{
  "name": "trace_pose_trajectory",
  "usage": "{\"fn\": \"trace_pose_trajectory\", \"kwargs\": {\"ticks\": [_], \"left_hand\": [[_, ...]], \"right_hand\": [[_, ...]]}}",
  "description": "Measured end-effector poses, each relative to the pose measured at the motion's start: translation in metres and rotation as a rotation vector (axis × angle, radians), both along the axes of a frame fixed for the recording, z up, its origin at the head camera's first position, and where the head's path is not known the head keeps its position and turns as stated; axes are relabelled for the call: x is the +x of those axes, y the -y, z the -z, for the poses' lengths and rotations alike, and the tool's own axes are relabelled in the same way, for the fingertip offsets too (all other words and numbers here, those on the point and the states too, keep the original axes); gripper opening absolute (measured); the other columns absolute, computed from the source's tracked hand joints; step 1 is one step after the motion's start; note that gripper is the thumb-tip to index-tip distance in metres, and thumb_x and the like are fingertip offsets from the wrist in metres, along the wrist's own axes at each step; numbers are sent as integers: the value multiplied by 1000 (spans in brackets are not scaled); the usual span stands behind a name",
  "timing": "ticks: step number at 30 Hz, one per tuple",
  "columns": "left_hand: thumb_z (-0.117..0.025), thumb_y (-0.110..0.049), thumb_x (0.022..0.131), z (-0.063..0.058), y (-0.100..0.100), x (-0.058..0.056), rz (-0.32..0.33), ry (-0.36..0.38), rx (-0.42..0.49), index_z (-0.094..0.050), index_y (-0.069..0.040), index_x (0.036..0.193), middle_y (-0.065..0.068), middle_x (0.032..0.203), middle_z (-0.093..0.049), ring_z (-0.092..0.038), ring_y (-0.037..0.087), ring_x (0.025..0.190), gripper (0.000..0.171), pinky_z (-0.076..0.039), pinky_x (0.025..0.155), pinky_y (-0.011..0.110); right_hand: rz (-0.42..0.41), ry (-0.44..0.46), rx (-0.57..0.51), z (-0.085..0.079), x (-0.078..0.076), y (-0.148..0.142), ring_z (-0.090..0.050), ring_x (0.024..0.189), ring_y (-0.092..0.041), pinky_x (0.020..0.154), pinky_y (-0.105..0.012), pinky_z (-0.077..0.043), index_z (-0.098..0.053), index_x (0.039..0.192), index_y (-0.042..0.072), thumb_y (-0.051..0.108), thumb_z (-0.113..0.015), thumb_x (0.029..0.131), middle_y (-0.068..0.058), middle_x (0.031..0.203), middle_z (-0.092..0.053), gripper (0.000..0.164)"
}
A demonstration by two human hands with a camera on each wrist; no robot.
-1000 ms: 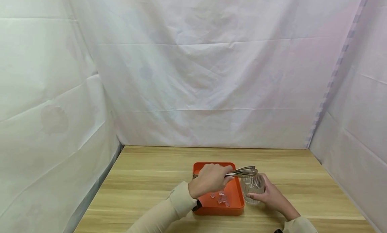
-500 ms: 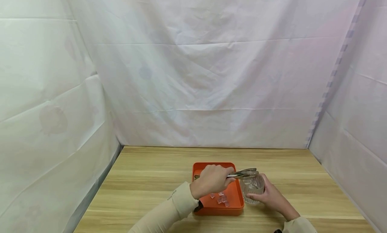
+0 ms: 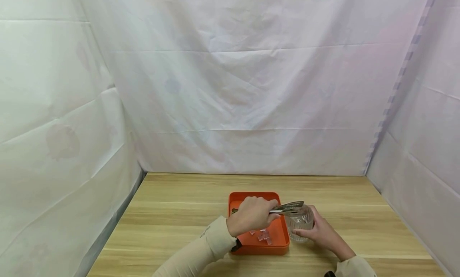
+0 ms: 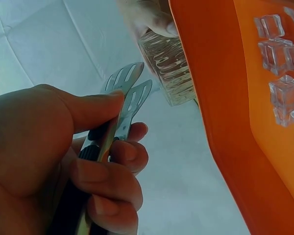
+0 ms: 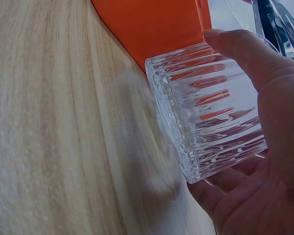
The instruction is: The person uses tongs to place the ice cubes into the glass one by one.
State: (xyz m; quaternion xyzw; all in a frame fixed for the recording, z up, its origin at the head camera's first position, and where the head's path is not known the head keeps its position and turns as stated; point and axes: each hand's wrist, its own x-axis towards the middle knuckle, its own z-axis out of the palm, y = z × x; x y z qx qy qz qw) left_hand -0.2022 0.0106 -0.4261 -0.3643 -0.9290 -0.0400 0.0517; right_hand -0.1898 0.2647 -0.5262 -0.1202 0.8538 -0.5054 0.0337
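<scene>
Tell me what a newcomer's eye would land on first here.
Probably the bright orange, round-cornered rectangular box on the pale wood-grain table, with small clear cubes lying in it. Next, the silver metal tongs with slotted tips, gripped by the left hand and pointing toward the clear, ribbed glass tumbler that the right hand holds beside the box.

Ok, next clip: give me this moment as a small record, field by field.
left hand: grips metal tongs
tongs position: slotted tips at the glass's rim in the head view
right hand: holds a clear ribbed glass
container: orange tray, beside the glass
contents: several clear cubes; full count hidden
surface: wood-grain table
backdrop: white cloth
</scene>
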Motion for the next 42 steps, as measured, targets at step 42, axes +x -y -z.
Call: {"fn": "trace_pose_trajectory", "kwargs": {"ticks": [42], "left_hand": [[-56,-55,87,14,80,-15,-172,118,46,-60,-19,118,-10,96,-68,-61,8,75,47,-40,53,22]], "right_hand": [[61,-3,70,7,-3,-5,-61,96,-21,74,-25,-49,-33,134,14,33,-83,68,-17,119,-56,86]]}}
